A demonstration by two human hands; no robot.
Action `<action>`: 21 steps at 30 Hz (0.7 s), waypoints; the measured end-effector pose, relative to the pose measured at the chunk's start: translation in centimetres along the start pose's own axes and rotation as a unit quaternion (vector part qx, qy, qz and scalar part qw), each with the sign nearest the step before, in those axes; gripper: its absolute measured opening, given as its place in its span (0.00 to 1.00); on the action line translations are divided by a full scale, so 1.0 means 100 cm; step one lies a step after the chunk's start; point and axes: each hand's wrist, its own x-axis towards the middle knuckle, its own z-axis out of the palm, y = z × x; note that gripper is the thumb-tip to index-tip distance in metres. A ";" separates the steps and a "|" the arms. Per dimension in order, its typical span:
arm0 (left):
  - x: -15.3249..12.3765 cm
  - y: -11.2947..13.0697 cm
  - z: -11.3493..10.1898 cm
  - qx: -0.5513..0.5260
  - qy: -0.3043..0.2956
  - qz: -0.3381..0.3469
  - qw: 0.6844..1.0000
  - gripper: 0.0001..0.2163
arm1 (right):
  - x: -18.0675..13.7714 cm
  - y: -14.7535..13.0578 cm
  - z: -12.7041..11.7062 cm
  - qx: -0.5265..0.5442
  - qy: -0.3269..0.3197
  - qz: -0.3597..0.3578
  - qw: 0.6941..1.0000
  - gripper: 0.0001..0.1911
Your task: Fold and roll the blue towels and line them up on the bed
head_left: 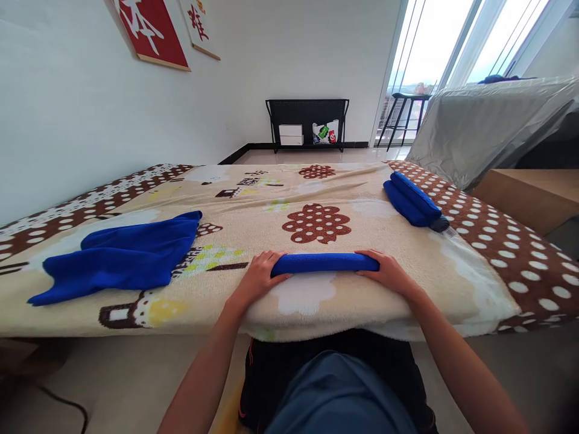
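Note:
A blue towel rolled into a long tube (pixel 324 263) lies crosswise on the bed near its front edge. My left hand (pixel 262 274) grips its left end, thumb in front and fingers over the back. At the right end, my right hand (pixel 385 272) holds it the same way. Left of my hands, a loose, crumpled blue towel (pixel 131 253) is spread on the blanket. Farther back on the right sits a folded blue bundle (pixel 411 200), with a small dark grey piece (pixel 438 224) and a pale tag at its near end.
A cream blanket with brown patterns (pixel 253 223) covers the bed, its brown dotted border (pixel 520 265) running down the right. A cardboard box (pixel 534 196) and plastic-covered furniture (pixel 493 120) stand to the right. A black rack (pixel 307 111) is against the far wall.

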 end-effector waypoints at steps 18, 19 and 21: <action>-0.004 0.015 0.007 0.057 0.059 -0.015 0.997 0.20 | 0.006 -0.035 -0.055 0.112 0.096 0.026 0.989 0.24; -0.003 0.022 0.010 0.063 0.072 -0.022 0.995 0.19 | 0.011 -0.046 -0.067 0.103 0.114 0.003 0.988 0.22; 0.001 0.038 0.015 0.054 0.091 -0.030 0.994 0.17 | 0.026 -0.075 -0.093 0.067 0.158 -0.051 0.984 0.19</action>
